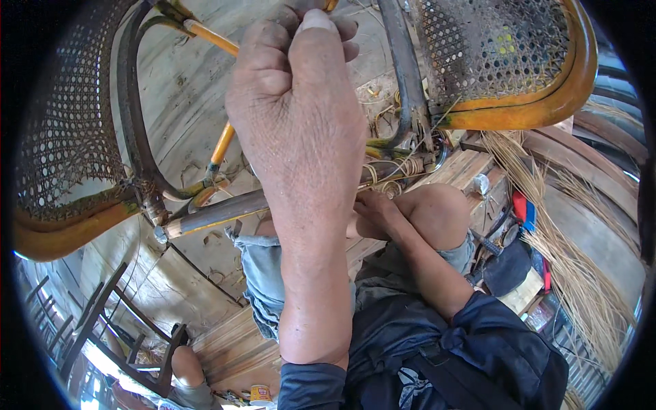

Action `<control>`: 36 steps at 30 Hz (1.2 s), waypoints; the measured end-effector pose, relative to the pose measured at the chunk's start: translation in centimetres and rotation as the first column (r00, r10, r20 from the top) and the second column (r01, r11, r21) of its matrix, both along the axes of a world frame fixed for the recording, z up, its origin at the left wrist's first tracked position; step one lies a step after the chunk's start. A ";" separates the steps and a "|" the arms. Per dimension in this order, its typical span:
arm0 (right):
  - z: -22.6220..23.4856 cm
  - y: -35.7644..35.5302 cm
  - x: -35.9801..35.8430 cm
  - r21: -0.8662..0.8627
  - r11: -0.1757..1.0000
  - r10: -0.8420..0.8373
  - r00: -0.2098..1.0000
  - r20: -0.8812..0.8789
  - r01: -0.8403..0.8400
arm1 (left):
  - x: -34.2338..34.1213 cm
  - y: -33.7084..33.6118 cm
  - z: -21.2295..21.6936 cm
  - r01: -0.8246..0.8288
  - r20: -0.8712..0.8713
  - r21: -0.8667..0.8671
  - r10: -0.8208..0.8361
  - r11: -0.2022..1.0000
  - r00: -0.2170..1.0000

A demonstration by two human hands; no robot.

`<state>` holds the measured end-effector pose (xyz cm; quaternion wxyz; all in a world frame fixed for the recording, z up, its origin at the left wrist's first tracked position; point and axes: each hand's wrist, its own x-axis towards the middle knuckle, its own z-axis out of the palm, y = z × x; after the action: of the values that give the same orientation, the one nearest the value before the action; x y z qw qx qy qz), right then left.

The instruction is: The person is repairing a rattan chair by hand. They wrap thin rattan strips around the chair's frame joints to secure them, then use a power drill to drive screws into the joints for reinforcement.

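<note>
My left hand (pixel 297 102) is raised close to the camera, its back showing. Its thumb and fingers are pinched together at the top edge; what they hold, if anything, I cannot make out. Lower down, beside my bent knee, my right hand (pixel 377 208) is closed against a dark rattan bar (pixel 232 213). My left forearm hides part of it. The bar belongs to a worn rattan chair frame, with woven cane panels at left (pixel 72 123) and right (pixel 499 51). Wrapped binding (pixel 403 169) shows at the bar's right joint.
Long loose cane strips (pixel 560 266) spread down the right side, beside a dark cloth (pixel 507 265) and tools. A wooden plank bench (pixel 454 174) lies beneath my leg. At lower left are a dark wooden chair frame (pixel 113 294) and another person's knee (pixel 186 365).
</note>
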<state>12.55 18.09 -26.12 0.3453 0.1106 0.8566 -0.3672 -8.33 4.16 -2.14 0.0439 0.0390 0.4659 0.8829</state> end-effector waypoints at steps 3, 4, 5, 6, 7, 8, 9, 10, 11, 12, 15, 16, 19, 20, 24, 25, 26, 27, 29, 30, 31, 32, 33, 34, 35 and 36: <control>1.0 -0.3 0.0 0.035 0.999 -0.034 0.999 0.000 0.034 | 0.1 1.2 0.0 -0.077 0.035 -0.141 0.083 0.987 0.996; 1.3 -0.4 0.0 0.037 0.998 -0.053 0.999 -0.007 0.053 | 0.4 1.8 0.1 -0.119 0.051 -0.223 0.134 0.968 0.990; 1.4 -0.5 -0.1 0.038 0.996 -0.074 0.997 -0.017 0.075 | 0.6 2.3 0.2 -0.157 0.018 -0.285 0.169 0.946 0.985; 1.5 -0.6 -0.1 0.036 0.996 -0.079 0.997 -0.015 0.079 | 0.7 2.7 0.2 -0.156 0.066 -0.302 0.184 0.940 0.981; 1.5 -0.7 -0.2 0.033 0.996 -0.084 0.996 -0.014 0.084 | 0.7 2.9 0.3 -0.155 0.071 -0.301 0.184 0.941 0.980; 1.5 -0.7 -0.3 0.028 0.996 -0.087 0.996 -0.014 0.088 | 0.6 3.1 0.4 -0.158 0.078 -0.305 0.190 0.939 0.979; 1.6 -0.7 -0.2 0.014 0.995 -0.097 0.995 -0.005 0.097 | 0.7 3.3 0.4 -0.152 0.078 -0.271 0.179 0.951 0.981; 1.6 -0.7 -0.2 0.000 0.995 -0.104 0.995 0.003 0.104 | 0.7 3.5 0.3 -0.147 0.086 -0.266 0.176 0.953 0.981; 1.6 -0.7 -0.1 -0.009 0.994 -0.111 0.994 0.015 0.112 | 0.7 3.7 0.3 -0.144 0.095 -0.261 0.174 0.955 0.980; 1.6 -0.6 -0.1 -0.031 0.993 -0.118 0.993 0.009 0.118 | 0.8 3.9 0.2 -0.142 0.097 -0.258 0.171 0.956 0.980; 1.6 -0.5 0.1 -0.062 0.991 -0.121 0.993 0.012 0.121 | 0.9 4.4 0.0 -0.129 0.093 -0.271 0.160 0.954 0.983; 1.6 -0.5 0.1 -0.058 0.992 -0.111 0.994 0.021 0.112 | 1.0 4.5 0.0 -0.127 0.090 -0.278 0.158 0.952 0.983; 1.4 -0.4 0.2 -0.067 0.993 -0.096 0.995 0.011 0.097 | 1.1 4.9 -0.1 -0.111 0.091 -0.335 0.149 0.936 0.985; 1.2 -0.4 0.3 -0.069 0.993 -0.100 0.995 0.012 0.100 | 1.1 5.0 -0.1 -0.108 0.081 -0.333 0.142 0.937 0.987; 0.7 -0.4 0.5 -0.062 0.995 -0.074 0.997 0.029 0.075 | 1.2 5.2 -0.2 -0.104 0.051 -0.351 0.129 0.931 0.990; 0.5 -0.4 0.4 -0.053 0.996 -0.065 0.996 0.053 0.068 | 1.2 5.2 -0.3 -0.102 0.039 -0.354 0.123 0.930 0.992; 0.4 -0.4 0.4 -0.041 0.997 -0.061 0.995 0.077 0.064 | 1.2 5.1 -0.2 -0.099 0.026 -0.356 0.116 0.929 0.993; 0.3 -0.4 0.4 -0.038 0.998 -0.050 0.996 0.075 0.053 | 1.2 5.1 -0.2 -0.103 0.035 -0.344 0.123 0.933 0.992; 0.3 -0.4 0.4 -0.040 0.998 -0.045 0.997 0.070 0.048 | 1.2 5.0 -0.1 -0.108 0.052 -0.322 0.132 0.940 0.990; 0.3 -0.4 0.4 -0.039 0.998 -0.037 0.997 0.062 0.040 | 1.2 5.0 0.0 -0.112 0.059 -0.324 0.138 0.939 0.989; 0.4 -0.5 0.3 -0.051 0.998 -0.039 0.998 0.052 0.042 | 1.1 4.9 0.1 -0.115 0.065 -0.326 0.143 0.938 0.988; 0.5 -0.5 0.3 -0.060 0.997 -0.053 0.998 0.045 0.056 | 1.1 4.8 0.2 -0.119 0.075 -0.332 0.152 0.936 0.986; 0.6 -0.5 0.3 -0.043 0.998 -0.040 0.999 0.023 0.041 | 1.1 4.7 0.3 -0.114 0.072 -0.325 0.145 0.939 0.987; 0.8 -0.5 0.3 -0.025 0.999 -0.037 0.999 0.006 0.037 | 1.1 4.6 0.4 -0.112 0.073 -0.324 0.143 0.940 0.987; 0.9 -0.5 0.4 -0.010 0.999 -0.033 0.999 0.006 0.033 | 1.1 4.6 0.4 -0.118 0.079 -0.328 0.151 0.937 0.985; 1.0 -0.5 0.4 -0.008 0.999 -0.043 0.999 -0.004 0.043 | 1.1 4.4 0.4 -0.105 0.080 -0.311 0.136 0.945 0.987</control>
<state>12.91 17.59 -25.17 0.3361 0.1270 0.8533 -0.3779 -7.21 8.58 -1.76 0.0184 -0.0414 0.5954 0.8021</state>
